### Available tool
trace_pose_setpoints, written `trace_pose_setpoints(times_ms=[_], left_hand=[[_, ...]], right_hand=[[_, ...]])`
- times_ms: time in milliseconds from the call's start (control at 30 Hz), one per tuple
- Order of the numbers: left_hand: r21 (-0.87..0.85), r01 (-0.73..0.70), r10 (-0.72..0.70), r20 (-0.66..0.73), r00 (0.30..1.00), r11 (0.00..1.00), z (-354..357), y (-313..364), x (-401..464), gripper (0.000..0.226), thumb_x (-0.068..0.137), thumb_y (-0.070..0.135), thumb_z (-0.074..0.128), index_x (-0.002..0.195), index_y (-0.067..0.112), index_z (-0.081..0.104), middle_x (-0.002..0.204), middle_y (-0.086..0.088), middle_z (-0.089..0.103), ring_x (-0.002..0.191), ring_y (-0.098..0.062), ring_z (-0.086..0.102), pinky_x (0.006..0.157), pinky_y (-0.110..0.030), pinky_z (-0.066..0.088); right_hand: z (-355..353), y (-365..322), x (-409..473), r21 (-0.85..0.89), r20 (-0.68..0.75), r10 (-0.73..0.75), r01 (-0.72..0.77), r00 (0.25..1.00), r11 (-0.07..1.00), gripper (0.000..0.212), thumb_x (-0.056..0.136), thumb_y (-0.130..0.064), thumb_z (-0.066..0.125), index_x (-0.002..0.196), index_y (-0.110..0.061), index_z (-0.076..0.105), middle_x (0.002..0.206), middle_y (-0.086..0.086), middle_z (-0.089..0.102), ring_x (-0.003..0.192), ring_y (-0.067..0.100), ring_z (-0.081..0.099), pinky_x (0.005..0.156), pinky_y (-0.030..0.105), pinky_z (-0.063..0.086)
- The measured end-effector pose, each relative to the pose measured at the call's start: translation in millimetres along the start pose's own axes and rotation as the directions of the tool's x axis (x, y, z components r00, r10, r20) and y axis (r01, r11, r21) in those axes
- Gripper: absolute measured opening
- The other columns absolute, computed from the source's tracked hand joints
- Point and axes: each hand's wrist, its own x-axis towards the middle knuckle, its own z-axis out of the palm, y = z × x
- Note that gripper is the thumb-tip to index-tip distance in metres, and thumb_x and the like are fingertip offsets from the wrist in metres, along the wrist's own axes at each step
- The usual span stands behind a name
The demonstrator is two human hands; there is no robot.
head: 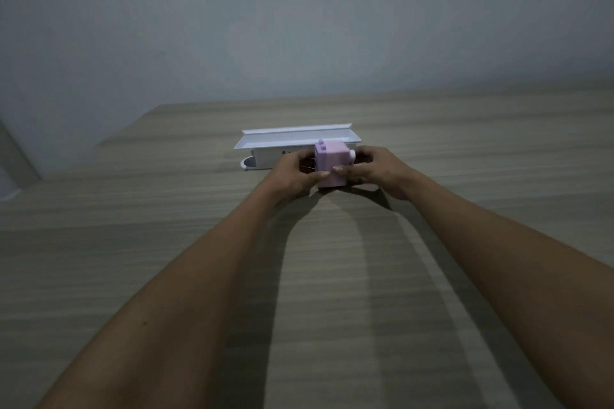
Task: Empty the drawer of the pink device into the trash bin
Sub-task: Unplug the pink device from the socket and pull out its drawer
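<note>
The small pink device (331, 164), judged light, stiff and smooth, is held just above the bench (166, 259) before a white bin (265, 156), left hand (294, 173) and right hand (372, 169) closed on its sides, the drawer best pinched at its front

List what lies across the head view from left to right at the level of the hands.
Round opening at the white tray's left end → left hand → pink device → right hand, all on the wooden table.
</note>
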Motion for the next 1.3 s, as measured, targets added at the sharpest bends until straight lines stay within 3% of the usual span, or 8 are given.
trace_pose_setpoints(times_ms=[133, 233, 500, 667, 800, 933, 1100, 1300], left_hand=[[0.003, -0.012, 0.012, 0.038, 0.999, 1.0, -2, 19, -36, 0.059, 0.089, 0.01, 0.072, 0.145, 0.007, 0.052, 0.134, -0.01, 0.064, 0.122, -0.024, 0.062, 0.1, -0.036, 0.054], [-0.027, -0.019, 0.02, 0.032, 0.999, 0.999, 0, 30, -69, 0.055, 0.089, 0.005, 0.072, 0.142, 0.004, 0.054, 0.127, -0.006, 0.067, 0.114, -0.02, 0.065, 0.089, -0.021, 0.058], [-0.073, -0.001, 0.003, 0.03, 1.0, 0.997, 11, 47, -151, 0.062, 0.084, 0.009, 0.078, 0.142, 0.005, 0.055, 0.133, -0.009, 0.067, 0.122, -0.024, 0.064, 0.1, -0.034, 0.055], [-0.05, -0.016, 0.017, 0.034, 0.999, 0.999, 18, 52, -187, 0.057, 0.086, 0.004, 0.074, 0.14, 0.003, 0.056, 0.124, -0.006, 0.068, 0.105, -0.013, 0.067, 0.079, -0.015, 0.057], [-0.049, 0.003, -0.002, 0.029, 1.0, 0.999, 23, 49, -205, 0.062, 0.081, 0.002, 0.078, 0.139, 0.003, 0.056, 0.129, -0.012, 0.068, 0.117, -0.024, 0.066, 0.099, -0.034, 0.054], [-0.085, 0.004, -0.004, 0.0, 1.0, 0.996, 33, 41, -223, 0.065, 0.08, -0.003, 0.079, 0.14, 0.0, 0.055, 0.128, -0.017, 0.069, 0.117, -0.031, 0.067, 0.089, -0.028, 0.059], [-0.156, 0.013, -0.016, -0.02, 1.0, 0.988, 41, 31, -233, 0.064, 0.074, 0.003, 0.084, 0.134, 0.002, 0.061, 0.123, -0.016, 0.072, 0.115, -0.032, 0.07, 0.101, -0.053, 0.053], [-0.151, -0.019, 0.012, -0.046, 0.999, 0.988, 38, 28, -239, 0.061, 0.081, -0.007, 0.077, 0.138, -0.006, 0.054, 0.129, -0.018, 0.066, 0.106, -0.021, 0.069, 0.08, -0.017, 0.058]], right_hand=[[5, -20, -37, -0.077, 0.038, -0.013, 0.016, 0.999, 0.997, 0.043, 0.079, -0.014, 0.082, 0.12, -0.012, 0.068, 0.101, 0.001, 0.074, 0.087, 0.01, 0.068, 0.077, 0.027, 0.056], [11, -33, -70, -0.078, 0.048, -0.007, 0.011, 0.999, 0.997, 0.036, 0.08, -0.016, 0.081, 0.115, -0.016, 0.068, 0.093, -0.006, 0.072, 0.085, 0.006, 0.066, 0.077, 0.024, 0.05], [25, -48, -157, -0.082, 0.043, -0.091, 0.095, 0.995, 0.992, 0.049, 0.08, -0.02, 0.081, 0.127, -0.018, 0.066, 0.117, 0.012, 0.071, 0.105, 0.022, 0.065, 0.092, 0.04, 0.053], [34, -50, -191, -0.085, 0.037, -0.099, 0.102, 0.994, 0.991, 0.051, 0.078, -0.019, 0.082, 0.127, -0.013, 0.066, 0.115, 0.012, 0.071, 0.1, 0.021, 0.066, 0.089, 0.04, 0.053], [38, -44, -208, -0.085, 0.046, -0.094, 0.097, 0.995, 0.992, 0.055, 0.076, -0.019, 0.085, 0.127, -0.012, 0.066, 0.113, 0.01, 0.073, 0.103, 0.023, 0.068, 0.089, 0.039, 0.055], [45, -35, -224, -0.04, 0.052, -0.083, 0.085, 0.995, 0.996, 0.054, 0.073, -0.014, 0.086, 0.124, -0.009, 0.066, 0.114, 0.014, 0.072, 0.101, 0.025, 0.071, 0.087, 0.037, 0.06], [47, -30, -234, -0.052, 0.05, -0.098, 0.101, 0.994, 0.994, 0.052, 0.075, -0.012, 0.085, 0.123, -0.008, 0.066, 0.113, 0.017, 0.071, 0.097, 0.025, 0.07, 0.08, 0.032, 0.061], [45, -25, -235, -0.071, 0.061, -0.115, 0.119, 0.991, 0.99, 0.054, 0.077, -0.013, 0.084, 0.127, -0.01, 0.064, 0.113, 0.017, 0.07, 0.096, 0.021, 0.071, 0.078, 0.026, 0.059]])
